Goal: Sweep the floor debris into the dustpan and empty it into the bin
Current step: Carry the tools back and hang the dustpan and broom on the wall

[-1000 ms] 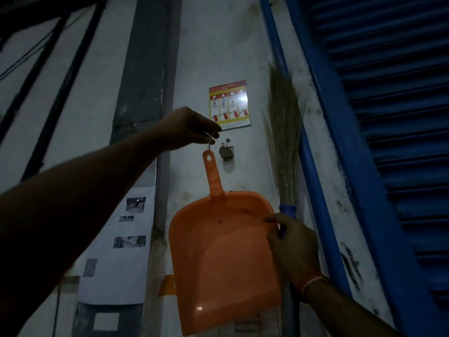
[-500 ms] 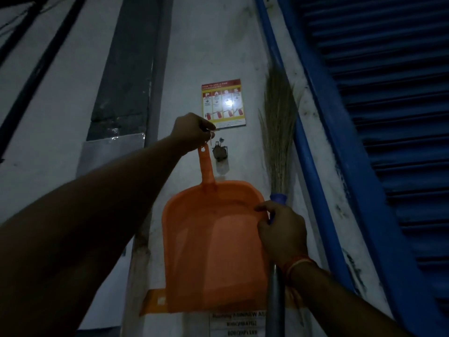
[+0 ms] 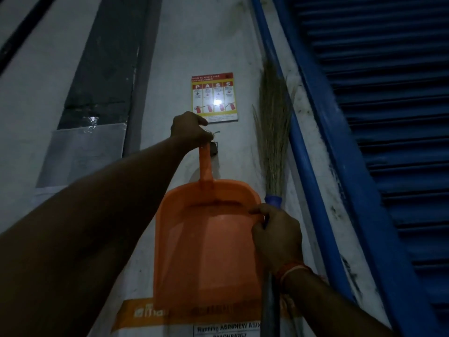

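The left hand (image 3: 190, 128) covers the top end of the orange dustpan (image 3: 206, 244) handle, so what it hangs from cannot be made out; a small dark wall fitting (image 3: 214, 149) just below the knuckles is too dim to identify. The right hand (image 3: 275, 235) hides part of the grass broom (image 3: 273, 132) handle, whose lower end leaves the bottom edge. Small print on the fire extinguisher poster (image 3: 213, 97) above the left hand is unreadable.

Left hand (image 3: 190, 128) raised dustpan (image 3: 209, 242) handle up to wall hook (image 3: 213, 148).

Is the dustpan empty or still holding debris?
Empty, as far as the dim light shows: the dustpan hangs handle-up against the wall, its orange tray bare, left hand gripping the handle top.
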Tool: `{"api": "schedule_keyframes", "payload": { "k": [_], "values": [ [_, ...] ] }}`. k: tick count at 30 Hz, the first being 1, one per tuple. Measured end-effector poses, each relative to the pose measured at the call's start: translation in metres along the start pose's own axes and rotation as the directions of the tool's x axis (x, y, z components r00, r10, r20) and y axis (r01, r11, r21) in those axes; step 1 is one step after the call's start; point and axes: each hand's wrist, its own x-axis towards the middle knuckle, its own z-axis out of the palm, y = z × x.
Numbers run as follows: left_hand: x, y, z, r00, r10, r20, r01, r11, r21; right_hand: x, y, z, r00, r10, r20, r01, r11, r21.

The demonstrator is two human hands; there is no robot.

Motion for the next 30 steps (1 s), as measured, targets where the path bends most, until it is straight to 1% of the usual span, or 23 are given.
{"api": "schedule_keyframes", "payload": {
  "k": [3, 5, 9, 10, 14, 17, 22, 30],
  "values": [
    [0.002, 0.004, 0.002, 1.000, -0.011, 0.026, 0.011, 1.000, 0.005, 0.000, 0.002, 0.001, 1.000, -0.004, 0.001, 0.004, 1.000, 0.002],
    [0.004, 0.006, 0.005, 0.998, -0.035, 0.061, 0.037, 0.999, -0.028, 0.001, 0.003, 0.001, 1.000, -0.011, 0.005, 0.011, 1.000, -0.001],
    [0.008, 0.013, 0.004, 0.966, -0.084, 0.245, 0.122, 0.981, -0.147, 0.001, 0.005, -0.001, 0.999, -0.040, 0.012, 0.040, 0.999, 0.008],
    [0.008, 0.015, 0.003, 0.959, -0.100, 0.267, 0.147, 0.976, -0.163, 0.001, 0.005, -0.001, 0.999, -0.041, 0.012, 0.041, 0.999, 0.009],
    [0.006, 0.016, 0.002, 0.956, -0.125, 0.266, 0.179, 0.965, -0.192, 0.001, 0.008, -0.002, 0.999, -0.043, 0.009, 0.042, 0.999, 0.023],
    [0.000, 0.010, 0.001, 0.966, -0.135, 0.222, 0.179, 0.965, -0.192, -0.002, 0.012, -0.004, 0.999, -0.052, 0.013, 0.052, 0.999, 0.010],
    [-0.007, 0.003, 0.002, 0.972, -0.159, 0.173, 0.194, 0.959, -0.206, -0.007, 0.016, -0.004, 1.000, -0.019, 0.024, 0.018, 0.999, 0.033],
    [-0.028, 0.008, -0.003, 0.979, -0.104, 0.178, 0.140, 0.969, -0.205, -0.014, 0.019, -0.013, 0.999, -0.037, 0.038, 0.035, 0.997, 0.070]
  ]
}}
